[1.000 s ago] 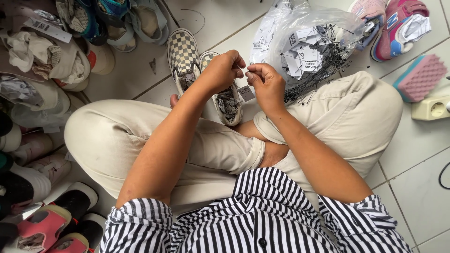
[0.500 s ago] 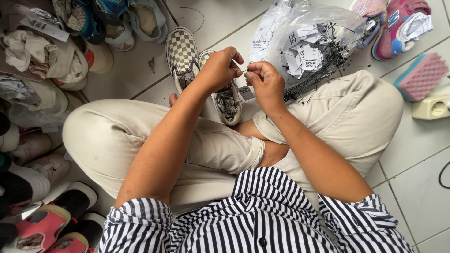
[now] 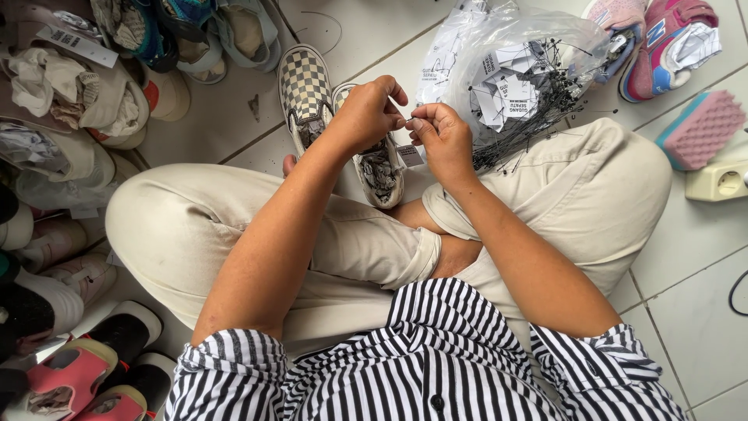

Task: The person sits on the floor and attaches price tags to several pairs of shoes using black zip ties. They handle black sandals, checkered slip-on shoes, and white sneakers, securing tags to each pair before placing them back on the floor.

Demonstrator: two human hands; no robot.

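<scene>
— How many checkered shoes (image 3: 305, 90) lie on the floor?
— Two, side by side, far from the person.
— And the plastic bags (image 3: 514, 66)?
— One, far right, with many tags inside; they cannot be counted. One pink brush (image 3: 700, 129) lies at the right.

You get bright, even daylight, soft with no hard shadows; only faint shade sits under your legs. The glossy white tiled floor (image 3: 226, 117) shows mild sheen, and the crinkled clear plastic bag (image 3: 467, 47) throws small glare spots. Focus is sharp throughout, slight wide-angle stretch at the edges.
</scene>
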